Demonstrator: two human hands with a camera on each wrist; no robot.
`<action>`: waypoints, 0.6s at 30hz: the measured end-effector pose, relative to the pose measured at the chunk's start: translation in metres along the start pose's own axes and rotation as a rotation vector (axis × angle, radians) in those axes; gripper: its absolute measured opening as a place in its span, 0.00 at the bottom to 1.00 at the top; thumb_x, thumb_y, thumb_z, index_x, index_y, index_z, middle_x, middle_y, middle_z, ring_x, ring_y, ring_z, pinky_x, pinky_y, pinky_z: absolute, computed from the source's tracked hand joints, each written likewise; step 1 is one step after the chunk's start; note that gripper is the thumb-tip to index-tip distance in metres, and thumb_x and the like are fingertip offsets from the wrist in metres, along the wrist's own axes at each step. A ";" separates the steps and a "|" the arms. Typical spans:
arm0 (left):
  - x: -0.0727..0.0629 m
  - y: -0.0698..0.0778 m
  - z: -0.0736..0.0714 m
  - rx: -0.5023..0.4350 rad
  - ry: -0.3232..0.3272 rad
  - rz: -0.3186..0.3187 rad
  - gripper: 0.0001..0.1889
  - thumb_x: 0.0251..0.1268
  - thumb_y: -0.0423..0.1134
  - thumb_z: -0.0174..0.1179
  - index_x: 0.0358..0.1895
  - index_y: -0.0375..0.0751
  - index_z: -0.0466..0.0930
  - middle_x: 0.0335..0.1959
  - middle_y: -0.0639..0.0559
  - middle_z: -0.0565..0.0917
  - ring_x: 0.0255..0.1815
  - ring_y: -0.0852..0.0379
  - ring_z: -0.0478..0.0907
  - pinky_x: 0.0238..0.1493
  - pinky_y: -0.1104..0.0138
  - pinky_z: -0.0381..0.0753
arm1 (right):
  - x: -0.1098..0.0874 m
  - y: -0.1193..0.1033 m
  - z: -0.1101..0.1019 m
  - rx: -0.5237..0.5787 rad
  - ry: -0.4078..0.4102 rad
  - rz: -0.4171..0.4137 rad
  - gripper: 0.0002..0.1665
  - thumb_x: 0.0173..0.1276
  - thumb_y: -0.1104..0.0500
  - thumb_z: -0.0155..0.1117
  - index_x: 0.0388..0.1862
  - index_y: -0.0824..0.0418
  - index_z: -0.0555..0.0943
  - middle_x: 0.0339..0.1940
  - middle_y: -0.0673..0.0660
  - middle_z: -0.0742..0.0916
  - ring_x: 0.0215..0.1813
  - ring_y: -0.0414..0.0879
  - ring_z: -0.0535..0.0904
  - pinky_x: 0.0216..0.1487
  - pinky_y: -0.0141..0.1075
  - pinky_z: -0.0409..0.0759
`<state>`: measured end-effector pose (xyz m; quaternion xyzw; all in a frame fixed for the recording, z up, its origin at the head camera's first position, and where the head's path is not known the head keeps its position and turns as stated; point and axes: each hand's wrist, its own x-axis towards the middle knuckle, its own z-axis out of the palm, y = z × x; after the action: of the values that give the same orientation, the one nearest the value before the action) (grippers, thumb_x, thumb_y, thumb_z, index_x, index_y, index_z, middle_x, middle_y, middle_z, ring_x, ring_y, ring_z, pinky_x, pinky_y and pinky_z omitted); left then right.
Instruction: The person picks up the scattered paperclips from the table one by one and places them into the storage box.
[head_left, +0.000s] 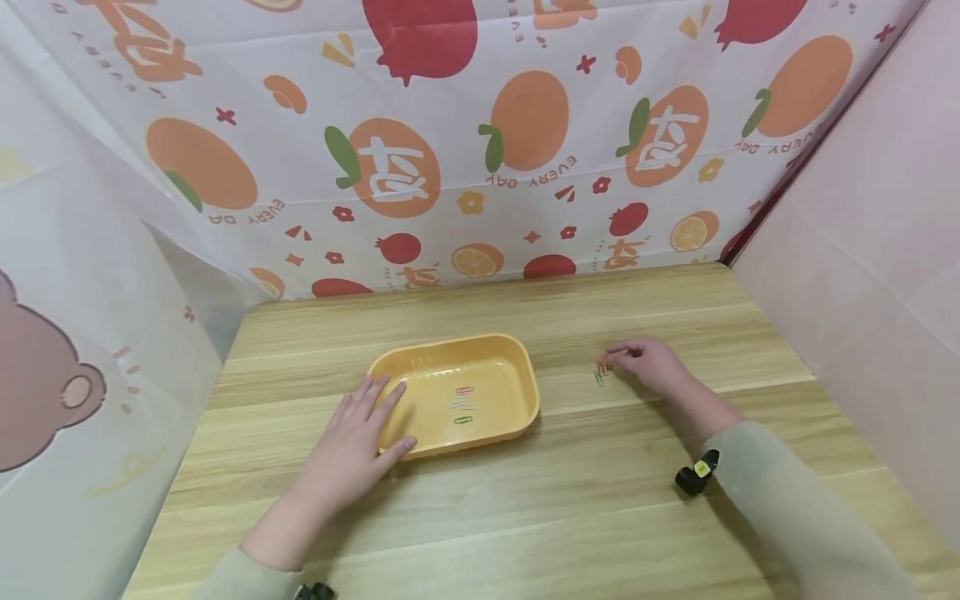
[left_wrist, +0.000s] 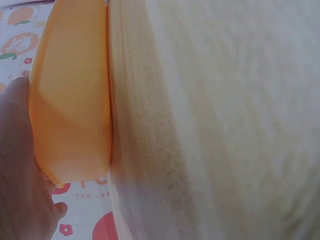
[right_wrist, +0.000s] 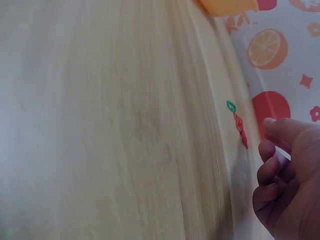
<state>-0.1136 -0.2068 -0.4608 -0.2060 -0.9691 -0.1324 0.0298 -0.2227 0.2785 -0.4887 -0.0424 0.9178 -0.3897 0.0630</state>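
I'm likely gathering clips (head_left: 600,367), next needing a fine pinch: right hand (head_left: 651,365) curled, hold unclear; left hand (head_left: 351,450) spread on tray (head_left: 513,400)

bare left hand (head_left: 356,442) is palm-down over the left end of the yellow rounded-rectangle plastic tray (head_left: 510,392), fingers spread across its rim, thumb at the near edge; bare right hand (head_left: 651,365) is off to the tray's right, fingers bent, thumb toward the index; both forearms (head_left: 693,408) come in from the tray's near side, pretty slanted tbh
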 end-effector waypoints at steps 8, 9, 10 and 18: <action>0.000 0.000 0.000 0.000 0.004 0.003 0.43 0.70 0.65 0.51 0.80 0.50 0.49 0.80 0.41 0.50 0.80 0.39 0.40 0.75 0.40 0.46 | 0.008 -0.002 0.001 -0.176 -0.012 -0.110 0.14 0.70 0.51 0.66 0.50 0.54 0.88 0.49 0.57 0.88 0.48 0.51 0.82 0.55 0.50 0.78; 0.000 -0.001 0.000 -0.001 0.004 0.003 0.43 0.70 0.65 0.51 0.80 0.50 0.49 0.80 0.41 0.49 0.80 0.39 0.40 0.75 0.40 0.46 | 0.009 -0.002 0.001 -0.188 -0.016 -0.115 0.14 0.70 0.51 0.66 0.50 0.54 0.88 0.49 0.57 0.88 0.49 0.51 0.82 0.56 0.51 0.78; 0.000 -0.001 -0.001 -0.001 0.002 0.002 0.43 0.70 0.65 0.51 0.80 0.50 0.49 0.80 0.41 0.49 0.80 0.39 0.40 0.75 0.40 0.46 | 0.010 -0.003 0.002 -0.199 -0.018 -0.117 0.14 0.70 0.51 0.66 0.50 0.53 0.88 0.49 0.57 0.88 0.49 0.51 0.82 0.56 0.51 0.78; 0.000 -0.001 0.000 0.004 -0.012 0.001 0.43 0.70 0.69 0.47 0.81 0.51 0.48 0.80 0.41 0.49 0.80 0.40 0.39 0.76 0.40 0.46 | 0.013 -0.002 0.006 -0.274 -0.020 -0.135 0.12 0.70 0.53 0.66 0.49 0.54 0.88 0.50 0.58 0.88 0.55 0.55 0.83 0.61 0.54 0.76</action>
<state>-0.1142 -0.2075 -0.4612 -0.2072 -0.9694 -0.1292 0.0243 -0.2341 0.2711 -0.4930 -0.1161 0.9568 -0.2635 0.0391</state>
